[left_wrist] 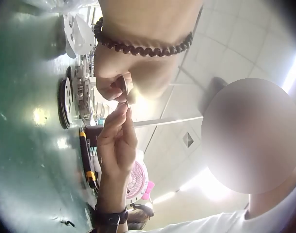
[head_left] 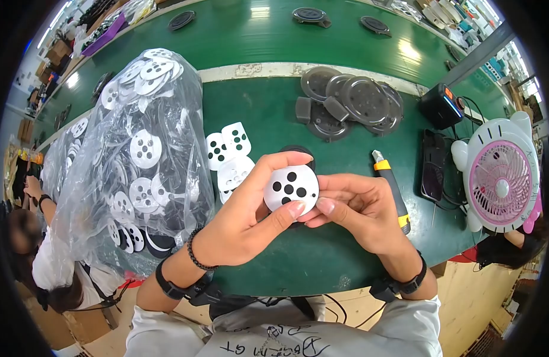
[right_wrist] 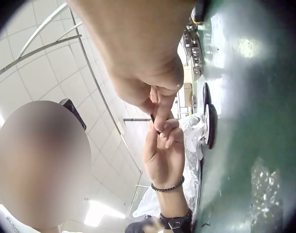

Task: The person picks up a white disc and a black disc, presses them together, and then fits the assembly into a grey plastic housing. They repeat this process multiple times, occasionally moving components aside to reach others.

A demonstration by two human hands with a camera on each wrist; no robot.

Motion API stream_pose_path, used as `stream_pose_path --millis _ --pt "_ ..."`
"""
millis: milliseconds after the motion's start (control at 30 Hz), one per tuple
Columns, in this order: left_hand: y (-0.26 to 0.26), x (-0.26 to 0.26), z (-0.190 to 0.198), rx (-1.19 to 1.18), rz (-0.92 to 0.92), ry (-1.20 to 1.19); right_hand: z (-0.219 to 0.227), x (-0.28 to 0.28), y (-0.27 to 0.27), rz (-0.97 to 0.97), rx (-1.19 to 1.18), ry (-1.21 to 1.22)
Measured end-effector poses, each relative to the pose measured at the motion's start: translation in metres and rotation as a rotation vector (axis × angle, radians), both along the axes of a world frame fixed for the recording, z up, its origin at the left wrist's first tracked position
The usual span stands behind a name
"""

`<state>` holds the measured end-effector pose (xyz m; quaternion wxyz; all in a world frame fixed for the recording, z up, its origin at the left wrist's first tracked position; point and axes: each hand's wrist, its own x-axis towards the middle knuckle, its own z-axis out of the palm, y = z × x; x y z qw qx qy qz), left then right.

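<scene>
Between both hands is a thin round white disc (head_left: 291,189) with several black dots, raised over the green table. My left hand (head_left: 242,220) holds it by the left side, thumb on its lower face and index finger along the top edge. At the right edge, my right hand (head_left: 364,208) pinches it between thumb and fingers. From the left wrist side, the disc (left_wrist: 123,86) appears edge-on between the fingertips. Behind it, a dark round piece (head_left: 299,152) is mostly hidden. Left of the hands lie several loose white dotted pieces (head_left: 235,172).
A clear plastic bag (head_left: 167,119) full of white discs stands at left. Dark translucent round covers (head_left: 365,100) are piled behind the hands. To the right are a yellow-black utility knife (head_left: 391,190), a phone (head_left: 432,163) and a pink-white fan (head_left: 502,172). Other people sit at both sides.
</scene>
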<state>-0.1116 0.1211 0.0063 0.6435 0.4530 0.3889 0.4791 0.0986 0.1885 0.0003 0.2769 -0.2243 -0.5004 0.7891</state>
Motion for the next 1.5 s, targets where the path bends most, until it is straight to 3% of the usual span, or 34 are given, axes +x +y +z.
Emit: stream_pose_path --millis 500,567,600,667,800,867,933,1000,1133,1200,1333,1400,1467,1500 --pt "-0.002 0.0 -0.009 -0.008 -0.033 0.075 -0.004 -0.001 -0.007 -0.089 0.106 -0.088" --pt "-0.001 0.0 -0.012 0.144 -0.038 0.335 -0.007 -0.001 -0.007 -0.108 0.083 -0.092" --pt "-0.001 -0.001 -0.013 0.144 -0.038 0.334 -0.008 -0.002 -0.008 -0.128 0.06 -0.097" --pt "0.001 -0.003 -0.014 0.359 -0.04 0.518 -0.003 -0.002 -0.008 -0.13 0.044 -0.12" --pt "0.003 0.0 -0.018 0.484 0.014 0.527 -0.006 -0.003 -0.01 -0.188 0.074 -0.115" --pt "-0.001 0.002 -0.004 0.565 0.128 1.065 -0.009 -0.006 -0.01 -0.203 0.089 -0.108" --pt "-0.001 0.003 -0.005 0.535 0.145 1.033 -0.008 -0.004 -0.011 -0.22 0.1 -0.107" --pt "0.001 0.0 -0.007 0.421 0.082 0.69 -0.006 -0.004 -0.012 -0.207 0.19 -0.161" --pt "0.001 0.001 -0.007 0.283 0.033 0.538 -0.008 -0.005 -0.015 -0.211 0.309 -0.176" --pt "-0.001 0.002 -0.008 0.072 0.115 0.223 -0.01 -0.006 -0.016 -0.248 0.26 -0.13" --pt "-0.002 0.0 0.0 0.151 0.131 0.424 -0.004 -0.01 -0.017 -0.302 0.224 -0.086" --pt "0.002 -0.007 0.002 0.323 0.265 0.771 -0.003 -0.009 -0.017 -0.332 0.373 -0.117" --pt "0.009 -0.016 -0.002 0.249 0.48 0.583 -0.002 -0.006 -0.012 -0.306 0.489 -0.164" --pt "0.012 -0.025 0.001 0.196 0.49 0.577 0.0 -0.004 -0.008 -0.279 0.603 -0.212"
